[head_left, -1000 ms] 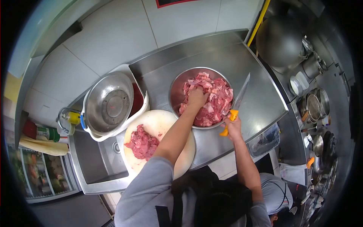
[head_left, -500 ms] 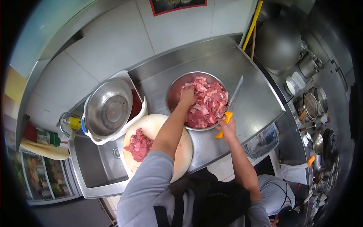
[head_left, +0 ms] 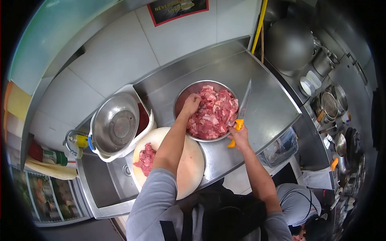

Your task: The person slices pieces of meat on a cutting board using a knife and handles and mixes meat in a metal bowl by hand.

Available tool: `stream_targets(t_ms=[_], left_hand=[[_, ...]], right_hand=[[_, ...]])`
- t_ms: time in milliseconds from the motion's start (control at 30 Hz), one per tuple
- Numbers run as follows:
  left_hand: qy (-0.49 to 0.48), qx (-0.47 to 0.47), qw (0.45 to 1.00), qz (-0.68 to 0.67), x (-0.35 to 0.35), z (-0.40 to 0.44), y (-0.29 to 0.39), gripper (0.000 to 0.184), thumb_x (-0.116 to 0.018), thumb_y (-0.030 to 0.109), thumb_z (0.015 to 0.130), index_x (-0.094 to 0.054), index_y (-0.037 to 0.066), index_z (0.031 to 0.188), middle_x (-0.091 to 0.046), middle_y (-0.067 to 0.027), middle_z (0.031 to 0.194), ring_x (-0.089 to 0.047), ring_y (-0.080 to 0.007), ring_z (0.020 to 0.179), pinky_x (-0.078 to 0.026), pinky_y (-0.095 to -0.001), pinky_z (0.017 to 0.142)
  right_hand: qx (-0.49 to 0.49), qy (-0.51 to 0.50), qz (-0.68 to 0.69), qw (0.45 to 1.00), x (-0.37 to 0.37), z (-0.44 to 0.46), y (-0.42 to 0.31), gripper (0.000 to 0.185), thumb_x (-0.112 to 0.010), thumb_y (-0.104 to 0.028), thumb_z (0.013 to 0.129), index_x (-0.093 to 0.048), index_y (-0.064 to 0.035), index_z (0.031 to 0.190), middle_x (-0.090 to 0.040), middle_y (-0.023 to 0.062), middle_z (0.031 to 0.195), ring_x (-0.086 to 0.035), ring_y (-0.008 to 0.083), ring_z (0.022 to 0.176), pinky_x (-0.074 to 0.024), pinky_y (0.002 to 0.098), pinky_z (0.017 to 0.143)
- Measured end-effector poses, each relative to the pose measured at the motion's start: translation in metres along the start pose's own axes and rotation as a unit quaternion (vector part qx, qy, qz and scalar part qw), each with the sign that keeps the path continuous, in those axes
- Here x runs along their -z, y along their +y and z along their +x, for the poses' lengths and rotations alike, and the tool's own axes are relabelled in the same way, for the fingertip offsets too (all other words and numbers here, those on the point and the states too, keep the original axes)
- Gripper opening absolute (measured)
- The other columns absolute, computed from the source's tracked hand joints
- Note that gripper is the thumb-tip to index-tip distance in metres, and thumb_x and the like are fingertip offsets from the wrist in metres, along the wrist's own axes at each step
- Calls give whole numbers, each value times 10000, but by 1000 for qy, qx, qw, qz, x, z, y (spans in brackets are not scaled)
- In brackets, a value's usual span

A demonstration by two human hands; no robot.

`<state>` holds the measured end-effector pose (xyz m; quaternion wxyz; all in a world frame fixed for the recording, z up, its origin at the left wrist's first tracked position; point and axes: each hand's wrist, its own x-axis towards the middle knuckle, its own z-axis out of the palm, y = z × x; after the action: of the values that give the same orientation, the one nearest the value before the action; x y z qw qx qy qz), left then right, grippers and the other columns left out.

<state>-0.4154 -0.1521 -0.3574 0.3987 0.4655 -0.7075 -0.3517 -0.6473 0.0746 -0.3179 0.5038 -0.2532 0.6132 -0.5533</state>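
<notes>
A steel bowl (head_left: 180, 96) full of cut red meat (head_left: 213, 112) stands on the steel counter. My left hand (head_left: 192, 103) is at the meat's left side inside the bowl, its fingers curled together; whether they grip a piece is hidden. Just right of the bowl's rim, my right hand (head_left: 240, 136) is closed on the orange handle of a knife (head_left: 244, 102), the blade pointing up and away over the counter. A smaller heap of meat (head_left: 145, 160) lies on the round white cutting board (head_left: 189, 168), partly behind my left arm.
Left of the board, a steel colander (head_left: 116, 120) rests on a white tub (head_left: 150, 120), beside a sink (head_left: 100, 176). A lined bin (head_left: 279, 150) stands below the counter's right edge. Another person (head_left: 297, 203) is at the lower right, near pans and a wok (head_left: 289, 44).
My left hand has moved left and out from the middle of the meat to its left side. My right hand still holds the knife. The view has shifted somewhat.
</notes>
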Motion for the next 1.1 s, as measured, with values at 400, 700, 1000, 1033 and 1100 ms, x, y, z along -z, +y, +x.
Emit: stream_targets(t_ms=[400,700,1000,1033,1100], left_hand=[[-51,107,990,-76,1,15,28,277,-711,220,1056,-665,23,1245,-754,-97,1050,-719,-223,980,-561,-374,899],[-152,136,922,-330,69,3,111,271,-643,314,1118,-708,58,1179,-731,22,1013,-661,-59,889,-544,-256,845],[-106,130,938,-303,37,-43,106,321,-654,366,1106,-758,78,1008,-742,-17,1006,-694,-162,873,-540,-352,805],[-107,16,991,-79,27,-50,82,354,-664,381,1094,-760,55,997,-751,-59,1006,-720,-216,884,-548,-406,807],[-80,46,995,26,19,-65,71,426,-691,408,1059,-754,-9,996,-747,-165,1020,-735,-335,984,-534,-477,879]], right_hand=[[8,-11,10,1000,4,4,7,233,-711,-4,952,-546,-105,1082,-617,18,1014,-682,139,867,-681,353,696],[3,-14,1,1000,3,-1,3,255,-692,7,963,-547,-129,1124,-617,9,1053,-672,155,933,-677,393,735],[3,-24,-9,1000,6,3,1,248,-679,-43,971,-563,-77,1188,-619,42,1092,-679,172,956,-681,375,731],[12,-31,-9,999,6,4,1,250,-676,-42,974,-564,-76,1195,-619,42,1100,-681,176,965,-684,381,742],[15,-36,-9,999,10,2,8,252,-673,-41,977,-565,-75,1202,-619,41,1109,-684,179,974,-687,387,753]])
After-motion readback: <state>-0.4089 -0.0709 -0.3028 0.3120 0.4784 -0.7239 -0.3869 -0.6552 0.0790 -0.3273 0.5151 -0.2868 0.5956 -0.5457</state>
